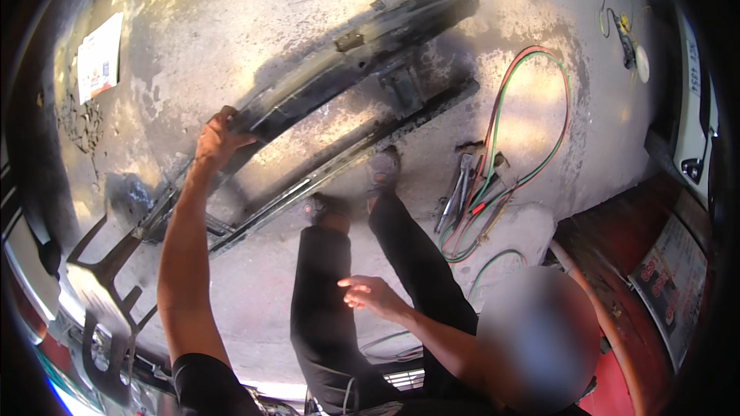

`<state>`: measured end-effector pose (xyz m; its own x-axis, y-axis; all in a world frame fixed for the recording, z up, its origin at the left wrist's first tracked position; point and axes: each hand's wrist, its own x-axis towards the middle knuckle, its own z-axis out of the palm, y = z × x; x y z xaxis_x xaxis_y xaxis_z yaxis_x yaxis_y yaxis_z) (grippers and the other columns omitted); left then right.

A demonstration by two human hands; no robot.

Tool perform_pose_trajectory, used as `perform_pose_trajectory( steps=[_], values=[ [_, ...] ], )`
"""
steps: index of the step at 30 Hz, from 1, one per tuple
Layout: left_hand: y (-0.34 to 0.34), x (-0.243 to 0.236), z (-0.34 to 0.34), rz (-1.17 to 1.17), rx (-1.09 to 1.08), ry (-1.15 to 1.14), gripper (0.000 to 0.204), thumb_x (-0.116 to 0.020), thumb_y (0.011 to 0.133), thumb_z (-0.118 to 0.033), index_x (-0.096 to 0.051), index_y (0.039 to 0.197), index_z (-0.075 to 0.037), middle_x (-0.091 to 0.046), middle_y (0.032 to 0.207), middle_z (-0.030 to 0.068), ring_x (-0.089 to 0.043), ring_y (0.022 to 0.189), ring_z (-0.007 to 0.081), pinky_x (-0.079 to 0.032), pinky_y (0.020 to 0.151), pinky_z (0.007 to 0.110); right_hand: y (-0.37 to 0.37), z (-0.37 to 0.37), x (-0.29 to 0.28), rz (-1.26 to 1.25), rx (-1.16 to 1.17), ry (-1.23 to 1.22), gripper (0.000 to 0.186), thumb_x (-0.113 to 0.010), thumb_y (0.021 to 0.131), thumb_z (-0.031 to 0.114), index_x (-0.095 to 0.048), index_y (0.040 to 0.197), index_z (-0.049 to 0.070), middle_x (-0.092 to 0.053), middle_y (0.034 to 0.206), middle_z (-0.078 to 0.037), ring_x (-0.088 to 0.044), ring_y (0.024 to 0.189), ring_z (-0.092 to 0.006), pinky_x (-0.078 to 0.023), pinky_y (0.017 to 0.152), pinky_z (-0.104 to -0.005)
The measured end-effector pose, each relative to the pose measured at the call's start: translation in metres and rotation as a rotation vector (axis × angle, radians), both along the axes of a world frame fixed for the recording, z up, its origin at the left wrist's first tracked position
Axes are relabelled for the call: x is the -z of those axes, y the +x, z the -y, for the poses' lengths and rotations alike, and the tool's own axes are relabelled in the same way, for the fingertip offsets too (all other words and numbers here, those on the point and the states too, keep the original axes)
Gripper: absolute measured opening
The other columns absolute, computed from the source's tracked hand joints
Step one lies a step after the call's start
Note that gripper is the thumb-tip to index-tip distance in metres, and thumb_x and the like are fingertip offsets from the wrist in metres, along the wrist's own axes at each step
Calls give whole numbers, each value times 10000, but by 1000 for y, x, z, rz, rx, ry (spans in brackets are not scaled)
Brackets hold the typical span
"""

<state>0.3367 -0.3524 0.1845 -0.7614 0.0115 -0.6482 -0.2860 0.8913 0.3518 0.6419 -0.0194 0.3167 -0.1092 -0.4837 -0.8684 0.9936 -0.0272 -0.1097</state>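
My left hand (220,139) grips the long dark metal beam (308,88), which lies diagonally across the view, its far end at the upper middle. A parallel narrow dark rail (301,182) lies along its near side, and a dark metal frame with a shiny plate (99,281) is at the lower left. My right hand (370,295) hovers over my black-trousered legs (320,293), index finger extended, the others loosely bent, with nothing visible in it. My feet stand just below the rail. A blurred round patch hides part of the lower right.
Red and green hoses (566,100) loop beside metal tools (462,185) on the concrete floor (601,139). A white paper (99,54) lies at upper left, a small cabled tool (628,46) at upper right. White vehicle panels (686,115) and a red panel (601,246) line the right.
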Motion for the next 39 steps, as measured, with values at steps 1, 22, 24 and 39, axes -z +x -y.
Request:
perform_pose_trajectory(
  steps=[1,22,24,39],
  values=[
    [13,-15,-9,-49,8,-18,704,-908,685,-318,-607,1263,-50,-690,1176,212,-667,1097,354,-521,945,440,-1,0,-5,23,2,-15,383,-616,983,131,-591,1346,12,-676,925,-53,-636,837,-107,-533,753,-254],
    [201,-145,-93,-137,-90,268,362,-624,976,-370,-636,1148,-51,-638,928,161,-629,914,368,-475,818,475,-128,38,10,-89,537,501,838,-774,868,388,-259,1491,168,-480,1385,-117,-583,1202,-300,-582,831,-473],
    [204,-143,-92,28,-242,356,386,-569,1002,-412,-635,1167,-69,-674,955,189,-648,938,411,-486,800,494,-117,33,15,-30,558,454,818,-744,890,331,-223,1503,183,-433,1441,-103,-512,1302,-261,-510,974,-557],
    [163,15,-150,893,-208,492,764,-386,1008,-667,-708,1183,4,-711,1090,189,-635,1051,260,-454,942,416,-117,26,0,-51,575,461,823,-730,888,191,-230,1541,189,-413,1458,-108,-447,1351,-295,-514,984,-553]
  ],
)
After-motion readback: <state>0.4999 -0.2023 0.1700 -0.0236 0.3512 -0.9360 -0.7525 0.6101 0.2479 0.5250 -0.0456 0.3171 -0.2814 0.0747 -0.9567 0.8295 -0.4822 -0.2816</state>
